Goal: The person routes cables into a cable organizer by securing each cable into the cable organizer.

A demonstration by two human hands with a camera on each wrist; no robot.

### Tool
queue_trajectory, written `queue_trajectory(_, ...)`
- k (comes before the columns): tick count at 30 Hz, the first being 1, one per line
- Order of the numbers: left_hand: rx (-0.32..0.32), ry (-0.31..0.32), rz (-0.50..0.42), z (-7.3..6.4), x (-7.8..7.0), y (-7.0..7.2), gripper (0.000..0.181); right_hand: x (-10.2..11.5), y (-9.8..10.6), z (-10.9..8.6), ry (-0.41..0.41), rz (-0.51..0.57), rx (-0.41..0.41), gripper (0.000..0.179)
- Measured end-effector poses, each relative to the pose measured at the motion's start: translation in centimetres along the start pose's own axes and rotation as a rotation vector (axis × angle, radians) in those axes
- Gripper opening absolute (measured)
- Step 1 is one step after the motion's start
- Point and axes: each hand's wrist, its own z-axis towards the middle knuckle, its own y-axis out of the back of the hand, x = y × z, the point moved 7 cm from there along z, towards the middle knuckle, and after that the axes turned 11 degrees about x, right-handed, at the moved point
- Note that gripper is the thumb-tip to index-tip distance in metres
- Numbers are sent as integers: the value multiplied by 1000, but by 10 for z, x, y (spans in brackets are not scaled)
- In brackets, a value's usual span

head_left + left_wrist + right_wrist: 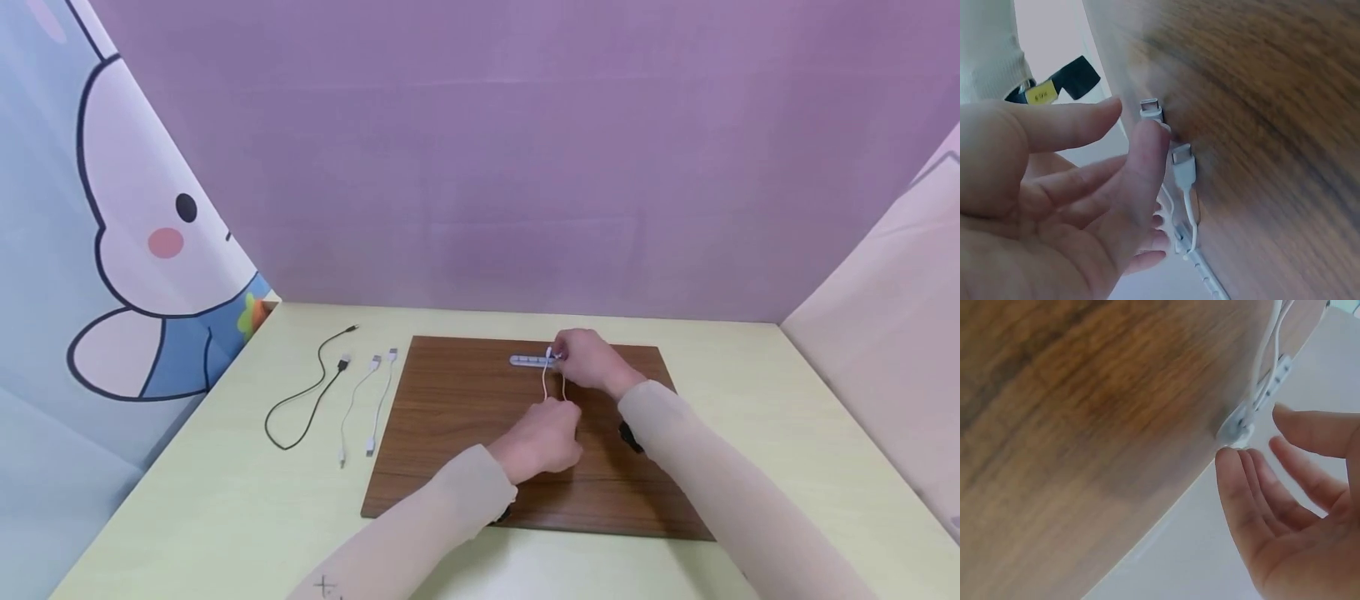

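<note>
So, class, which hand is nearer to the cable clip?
Right: the right hand is at the right end of the cable clip; the left hand is farther off, on its near side.

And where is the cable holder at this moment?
In the head view, the cable holder lies on the far part of the wooden board, right of the picture's centre, beside the right hand and beyond the left hand.

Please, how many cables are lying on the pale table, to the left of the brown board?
3: the black cable farthest left, a white cable in the middle, and another white cable nearest the board.
</note>
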Motion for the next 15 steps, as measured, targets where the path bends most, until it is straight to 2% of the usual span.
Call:
queue_trajectory(3, -16, -46, 21, -6, 2, 1, 7, 7, -6, -5, 26, 11, 34, 2)
queue_trajectory(8, -70, -133, 30, -15, 2, 5, 11, 18, -17, -10, 89, 68, 94, 4)
queue_trajectory(15, -62, -233, 16, -23, 2, 5, 13, 20, -31, -12, 69, 15, 162, 4)
